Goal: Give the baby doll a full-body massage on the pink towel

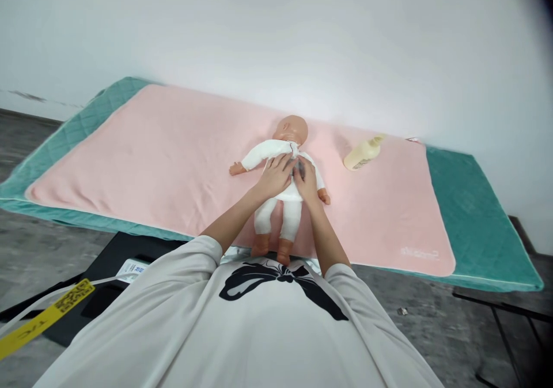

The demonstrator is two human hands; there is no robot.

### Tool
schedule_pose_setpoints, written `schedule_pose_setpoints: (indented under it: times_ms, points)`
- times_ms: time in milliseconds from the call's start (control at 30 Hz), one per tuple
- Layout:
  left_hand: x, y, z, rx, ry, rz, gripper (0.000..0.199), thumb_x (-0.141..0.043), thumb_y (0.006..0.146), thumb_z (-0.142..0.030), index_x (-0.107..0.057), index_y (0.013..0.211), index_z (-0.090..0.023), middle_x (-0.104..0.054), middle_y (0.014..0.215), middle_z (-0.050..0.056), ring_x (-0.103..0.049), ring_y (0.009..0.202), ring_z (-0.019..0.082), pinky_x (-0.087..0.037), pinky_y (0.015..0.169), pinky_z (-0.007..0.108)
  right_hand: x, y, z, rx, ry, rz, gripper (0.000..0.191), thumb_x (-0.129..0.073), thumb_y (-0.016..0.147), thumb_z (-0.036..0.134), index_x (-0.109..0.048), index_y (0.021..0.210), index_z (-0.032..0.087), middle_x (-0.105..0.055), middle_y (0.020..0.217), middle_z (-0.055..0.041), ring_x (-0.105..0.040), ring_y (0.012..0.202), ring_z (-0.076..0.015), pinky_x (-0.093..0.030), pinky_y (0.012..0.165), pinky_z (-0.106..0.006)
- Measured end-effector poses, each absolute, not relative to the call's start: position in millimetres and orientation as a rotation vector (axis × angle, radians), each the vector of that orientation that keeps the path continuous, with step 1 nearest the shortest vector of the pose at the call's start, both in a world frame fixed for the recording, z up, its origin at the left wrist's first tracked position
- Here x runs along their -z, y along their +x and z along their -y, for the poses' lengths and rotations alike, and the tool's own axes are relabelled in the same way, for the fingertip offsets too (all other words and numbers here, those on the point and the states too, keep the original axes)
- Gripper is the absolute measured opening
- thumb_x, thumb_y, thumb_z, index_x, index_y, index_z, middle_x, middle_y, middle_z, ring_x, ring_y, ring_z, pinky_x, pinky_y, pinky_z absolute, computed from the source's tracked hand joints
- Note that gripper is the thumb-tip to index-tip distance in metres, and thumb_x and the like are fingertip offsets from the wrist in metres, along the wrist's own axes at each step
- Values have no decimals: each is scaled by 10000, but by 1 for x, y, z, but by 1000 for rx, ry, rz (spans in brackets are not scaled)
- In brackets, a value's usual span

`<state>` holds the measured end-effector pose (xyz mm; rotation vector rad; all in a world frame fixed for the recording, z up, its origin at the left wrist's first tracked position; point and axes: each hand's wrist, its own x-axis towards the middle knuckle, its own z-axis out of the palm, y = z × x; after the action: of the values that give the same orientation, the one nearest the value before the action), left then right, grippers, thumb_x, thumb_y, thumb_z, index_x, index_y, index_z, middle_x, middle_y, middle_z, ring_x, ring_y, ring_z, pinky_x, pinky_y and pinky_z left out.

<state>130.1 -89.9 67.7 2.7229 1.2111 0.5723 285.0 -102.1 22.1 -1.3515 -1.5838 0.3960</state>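
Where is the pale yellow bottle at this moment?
In the head view, the bottle is on the pink blanket, to the right of the doll and apart from it, near the blanket's wall-side edge.

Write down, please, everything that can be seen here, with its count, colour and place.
quilted cover: 1, green, showing at both ends
blanket: 1, pink, over the cover
doll: 1, white with tan head and feet, lying on the blanket
bottle: 1, cream, on the blanket, right of the doll
wall: 1, white, behind
floor: 1, grey, below
scrap: 1, unclear colour, on the floor
frame: 1, black, lower right
tag: 1, yellow, lower left
cable: 1, white, by the tag
shirt: 1, white with black bow print, bottom centre
left hand: 1, bare, on the doll's torso
right hand: 1, bare, on the doll's torso
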Motion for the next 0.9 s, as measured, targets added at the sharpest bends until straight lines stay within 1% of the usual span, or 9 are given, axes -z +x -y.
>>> schedule_pose_setpoints:
  times_ms: [133,267,433,500,600,700,800,833,900]
  points:
    - [-63,135,79,-604,2705,-1246,534,-425,925,-247,-466,1433,-89,-469,1484,164,-379,1390,314,-293,1125,478,-19,286,90,-398,-1349,1619,404,-413,966,393,-547,1292,198,-585,1351,-122,-509,1284,-234,-358,1143,-472]
    - [-57,137,73,-616,2695,-1239,516,-417,931,-271,-500,1404,-81,-523,1438,153,-429,1346,297,-306,1118,462,-16,286,86,-422,-1369,1637,429,-364,985,453,-578,1249,191,-621,1302,-130,-546,1229,-240,-388,1113,-470]
    - [-53,136,71,-620,2651,-1221,509,-413,937,-301,-517,1394,-104,-531,1432,145,-439,1336,300,-325,1104,475,-16,287,87,-441,-1359,1655,483,-334,987,525,-605,1213,195,-648,1261,-127,-568,1196,-240,-405,1098,-458]
    - [-53,134,71,-617,2639,-1197,522,-421,937,-310,-499,1410,-102,-510,1456,140,-420,1358,301,-316,1118,479,-16,288,88,-450,-1343,1650,494,-338,986,532,-596,1234,193,-636,1288,-128,-559,1222,-237,-394,1114,-455]
    - [-56,127,72,-623,2624,-1129,529,-439,941,-325,-476,1428,-122,-463,1500,133,-368,1411,296,-300,1143,486,-15,291,94,-457,-1311,1623,492,-357,983,529,-565,1289,204,-585,1368,-121,-508,1308,-226,-358,1157,-455]
    - [-56,116,77,-705,2600,-1042,477,-432,956,-334,-516,1392,-159,-459,1506,120,-342,1439,279,-292,1159,498,-16,293,109,-426,-1280,1605,460,-392,981,497,-552,1319,229,-522,1436,-103,-444,1373,-213,-331,1185,-446]
    - [-52,103,92,-863,2560,-952,397,-414,976,-350,-600,1291,-195,-532,1444,100,-403,1404,246,-330,1142,490,-19,290,132,-338,-1296,1584,390,-408,986,434,-598,1278,260,-523,1420,-75,-414,1385,-214,-322,1191,-453]
    - [-50,99,99,-918,2539,-933,374,-411,980,-351,-633,1242,-201,-570,1403,97,-444,1371,234,-362,1120,474,-20,287,141,-316,-1297,1589,369,-411,987,413,-619,1255,269,-541,1392,-69,-423,1372,-219,-330,1183,-462]
    - [-43,93,116,-996,2496,-932,345,-406,983,-334,-686,1140,-208,-657,1273,96,-542,1260,214,-429,1050,440,-21,279,159,-277,-1296,1582,342,-420,983,381,-666,1195,274,-588,1299,-75,-487,1292,-235,-376,1137,-478]
